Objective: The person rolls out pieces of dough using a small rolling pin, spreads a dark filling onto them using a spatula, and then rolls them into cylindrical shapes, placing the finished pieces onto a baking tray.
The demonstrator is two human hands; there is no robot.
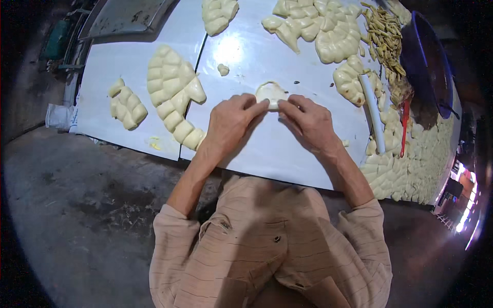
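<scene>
A small flattened round of pale dough lies on the white tabletop in front of me, its near edge folded over into a thick lip. My left hand pinches the left end of that lip between thumb and curled fingers. At the other end, my right hand grips it the same way. Both hands rest low on the table. Left of them lies a long curved sheet of scored dough pieces, its tail reaching close to my left wrist. A tiny dough scrap sits beyond my left hand.
At right are a white rod, a red-handled tool, a heap of yellowish strips, a dark blue basin and many small dough pieces. More dough lies at the back; a metal tray is far left.
</scene>
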